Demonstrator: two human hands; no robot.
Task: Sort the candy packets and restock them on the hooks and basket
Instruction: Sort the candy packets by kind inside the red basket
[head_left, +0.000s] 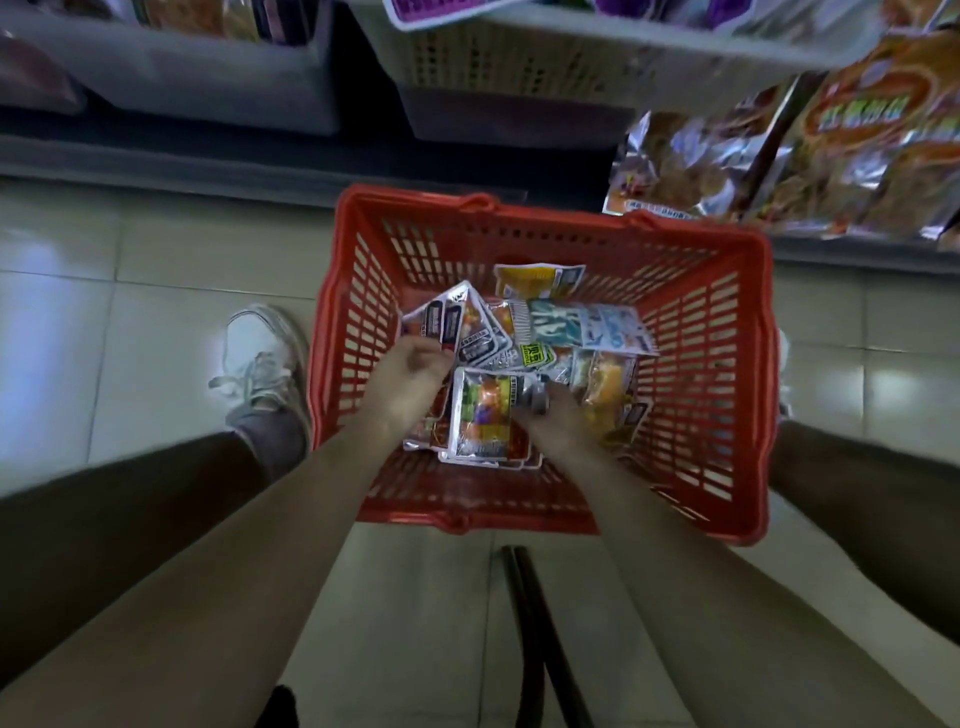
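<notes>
1. I see the red basket (727, 332) at frame centre on the floor (156, 291), with loose candy packets (582, 325) inside.
2. My left hand (410, 369) grips a fan of packets (457, 322).
3. My right hand (558, 423) pinches one packet (480, 415) just below.

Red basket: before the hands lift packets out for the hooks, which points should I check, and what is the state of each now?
1. Left hand grips the silver packets, fanned out: ok.
2. Right hand holds a packet: cannot tell; its fingers are blurred.
3. Packets sorted by kind: not ok; the blue packet, the yellow packet and others lie mixed.
4. Basket stands level on the floor: ok.
5. Free hook in view: cannot tell; none shows.
</notes>
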